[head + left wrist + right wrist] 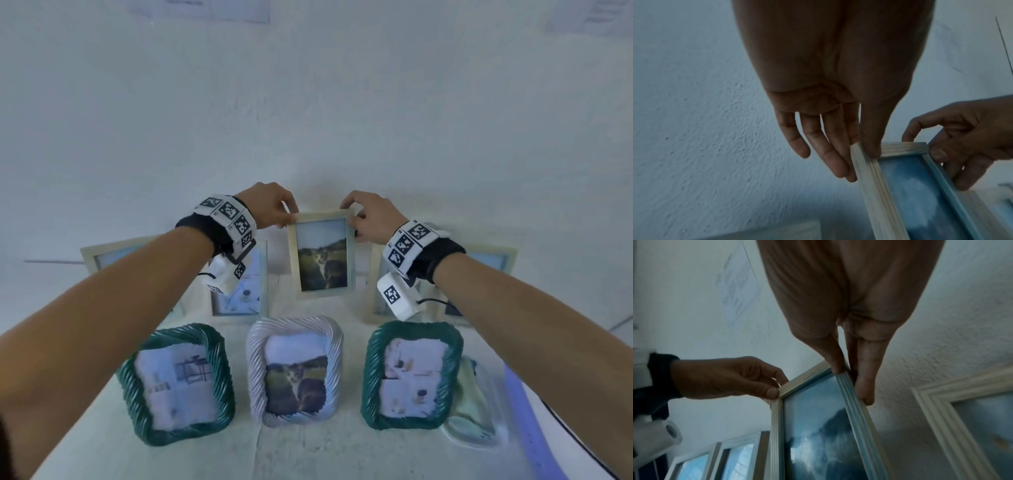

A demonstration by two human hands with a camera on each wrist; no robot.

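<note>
Three frames stand in a front row on the white surface (308, 452), between the person and the back row: a left green frame (176, 383), a white ribbed frame (295, 371) with a cat photo, and a right green frame (412, 375). Both arms reach over them. A clear wrapper (476, 411) lies just beside the right green frame. At the back, a left pale frame (239, 298) and a right pale frame (373, 305) lean at the wall (308, 102), close on either side of the gap where the wooden frame (322, 255) is; more pale frames show farther out, partly hidden by the forearms.

The wooden frame is upright in the middle of the back row, near the wall, facing the person. Whether its lower edge touches the surface cannot be told. It is light, grooved wood, taller than wide, with a photo of a cat in a grassy field under sky. The left hand (270, 205) pinches its top left corner, thumb in front and fingers behind. The right hand (371, 217) pinches the top right corner the same way.
</note>
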